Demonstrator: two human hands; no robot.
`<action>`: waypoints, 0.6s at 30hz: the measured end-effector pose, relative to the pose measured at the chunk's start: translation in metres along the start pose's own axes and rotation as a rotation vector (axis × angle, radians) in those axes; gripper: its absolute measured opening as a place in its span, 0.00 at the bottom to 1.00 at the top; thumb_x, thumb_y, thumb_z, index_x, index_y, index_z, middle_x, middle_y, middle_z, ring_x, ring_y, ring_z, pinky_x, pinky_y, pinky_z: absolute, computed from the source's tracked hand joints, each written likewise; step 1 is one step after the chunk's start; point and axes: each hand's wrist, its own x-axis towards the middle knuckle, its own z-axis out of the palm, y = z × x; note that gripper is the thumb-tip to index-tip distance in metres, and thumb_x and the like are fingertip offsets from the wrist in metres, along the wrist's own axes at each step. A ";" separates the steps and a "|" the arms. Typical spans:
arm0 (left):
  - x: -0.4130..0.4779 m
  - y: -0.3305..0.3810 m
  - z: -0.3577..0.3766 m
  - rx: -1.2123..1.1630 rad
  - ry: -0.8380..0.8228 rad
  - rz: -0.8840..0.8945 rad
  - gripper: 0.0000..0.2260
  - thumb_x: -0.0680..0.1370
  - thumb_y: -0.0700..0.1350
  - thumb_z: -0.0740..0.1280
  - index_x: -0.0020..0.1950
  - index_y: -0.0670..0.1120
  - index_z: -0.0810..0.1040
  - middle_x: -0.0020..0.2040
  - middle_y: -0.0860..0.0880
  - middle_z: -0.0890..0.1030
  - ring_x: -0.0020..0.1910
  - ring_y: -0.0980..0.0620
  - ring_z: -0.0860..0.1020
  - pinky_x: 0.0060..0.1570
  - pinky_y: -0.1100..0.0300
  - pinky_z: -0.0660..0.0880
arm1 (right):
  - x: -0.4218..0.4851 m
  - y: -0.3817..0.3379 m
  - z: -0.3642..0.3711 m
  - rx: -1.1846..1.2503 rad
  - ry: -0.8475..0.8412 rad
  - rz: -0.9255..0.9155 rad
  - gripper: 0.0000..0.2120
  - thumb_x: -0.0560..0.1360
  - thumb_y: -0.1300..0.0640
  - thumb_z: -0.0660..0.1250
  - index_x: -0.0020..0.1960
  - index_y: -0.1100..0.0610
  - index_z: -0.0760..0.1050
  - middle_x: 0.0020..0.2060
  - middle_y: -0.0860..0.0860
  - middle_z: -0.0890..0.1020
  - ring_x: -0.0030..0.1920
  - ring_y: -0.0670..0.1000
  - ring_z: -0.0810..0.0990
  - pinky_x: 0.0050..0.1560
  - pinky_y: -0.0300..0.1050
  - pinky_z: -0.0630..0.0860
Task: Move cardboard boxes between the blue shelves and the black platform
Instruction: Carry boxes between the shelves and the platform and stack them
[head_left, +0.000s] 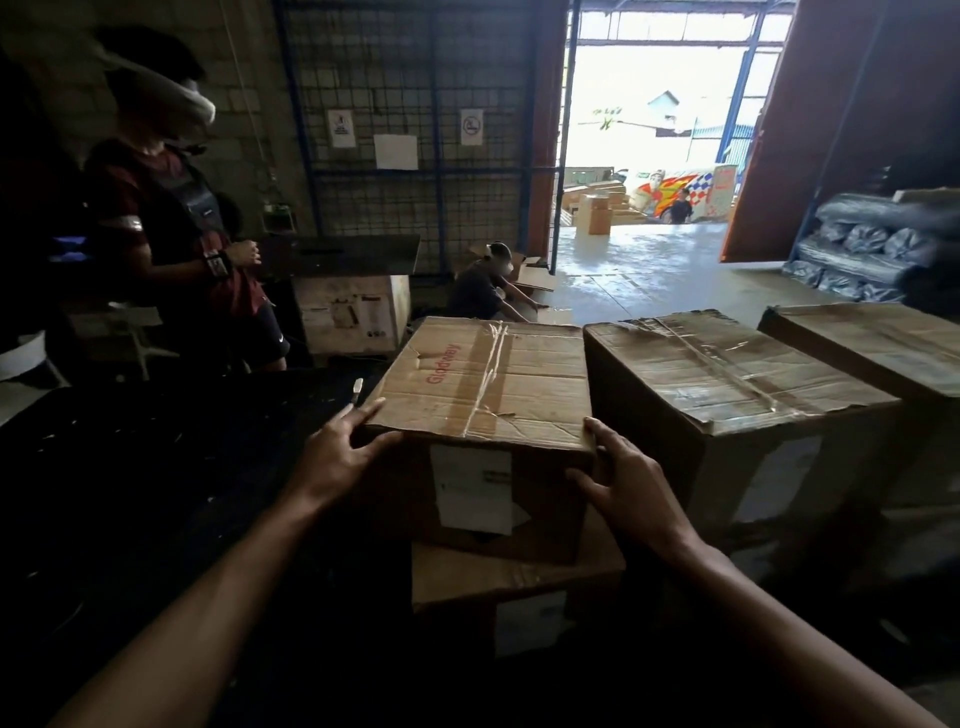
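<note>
A taped cardboard box (483, 384) with red lettering on its top sits in front of me, stacked on another cardboard box (514, 587). My left hand (337, 452) presses against its near left corner, fingers spread. My right hand (628, 478) is on its near right corner, fingers spread over the front face. Both hands touch the box at its edges. To its right stand a second large box (727, 384) and a third box (883, 343). The black platform (156, 467) spreads dark to the left of the stack.
A person in a dark vest (182, 234) stands at the left beside the platform. Another person (483, 291) crouches behind the boxes by a blue mesh partition (415, 130). A white box (353, 312) stands under a dark table. Black wrapped rolls (872, 244) lie at right; an open doorway (649, 156) is ahead.
</note>
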 end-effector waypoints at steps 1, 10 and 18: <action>-0.001 -0.001 0.001 -0.049 -0.009 -0.018 0.33 0.70 0.62 0.71 0.73 0.57 0.70 0.74 0.46 0.69 0.71 0.46 0.70 0.68 0.56 0.66 | 0.000 0.001 0.000 0.013 -0.001 0.008 0.36 0.71 0.52 0.75 0.75 0.53 0.66 0.70 0.48 0.73 0.69 0.46 0.72 0.69 0.39 0.67; -0.042 0.031 0.030 -0.081 0.106 0.003 0.32 0.67 0.65 0.71 0.69 0.54 0.76 0.66 0.50 0.78 0.61 0.54 0.79 0.56 0.66 0.75 | 0.008 0.028 -0.042 -0.030 -0.018 0.085 0.32 0.72 0.61 0.73 0.74 0.57 0.67 0.69 0.53 0.74 0.68 0.46 0.71 0.66 0.31 0.61; -0.085 0.058 0.042 -0.134 0.197 -0.051 0.28 0.69 0.61 0.74 0.68 0.53 0.77 0.64 0.50 0.80 0.61 0.57 0.78 0.62 0.60 0.75 | -0.007 0.040 -0.066 -0.035 -0.058 0.052 0.31 0.73 0.59 0.73 0.74 0.53 0.68 0.68 0.51 0.75 0.69 0.49 0.72 0.63 0.31 0.61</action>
